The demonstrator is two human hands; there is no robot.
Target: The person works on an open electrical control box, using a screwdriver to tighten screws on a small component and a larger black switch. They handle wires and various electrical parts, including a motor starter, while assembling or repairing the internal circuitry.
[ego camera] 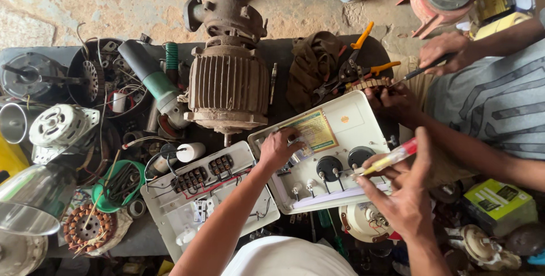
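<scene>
We press our left hand (pixel 278 148), fingers curled, onto the white panel cover (pixel 326 151) near the worktop's (pixel 34 54) front edge. Our right hand (pixel 400 193) pinches a tester screwdriver (pixel 389 159) over the panel's round gauges (pixel 329 168), beside the ribbed motor (pixel 227 83).

The left hand (pixel 278 148) hides part of the white panel box (pixel 340 122); the co-worker's grey-shirted body (pixel 499 100) runs off the right edge.
</scene>
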